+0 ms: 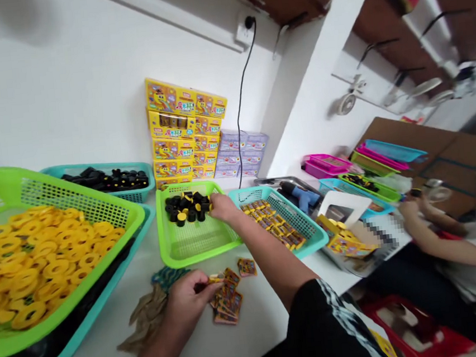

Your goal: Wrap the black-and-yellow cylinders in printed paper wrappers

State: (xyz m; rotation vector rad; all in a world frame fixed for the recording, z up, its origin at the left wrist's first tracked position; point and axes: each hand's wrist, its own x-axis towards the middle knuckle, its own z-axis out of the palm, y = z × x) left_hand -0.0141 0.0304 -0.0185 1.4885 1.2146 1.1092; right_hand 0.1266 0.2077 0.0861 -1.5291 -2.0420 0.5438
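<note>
My left hand (189, 302) is closed in a pinch above the white table, holding a small yellow-and-white piece too small to identify. Just beside it lies a loose pile of small printed cards (227, 304), with another card (247, 267) apart from the pile. My right hand (224, 208) reaches over the right side of a shallow green basket (202, 248). Its bent fingers are closed at the edge of a heap of short black-and-yellow cylinders (190, 208); what they grip is hidden. A crumpled tan cloth (146, 319) lies left of my left hand.
A large green basket of yellow rings (51, 252) stands left. Behind it is a teal basket of black parts (107, 180). Right, a teal basket (317, 241) holds rows of packed pieces. Yellow boxes (187, 130) are stacked against the wall. Another person (459, 252) sits at far right.
</note>
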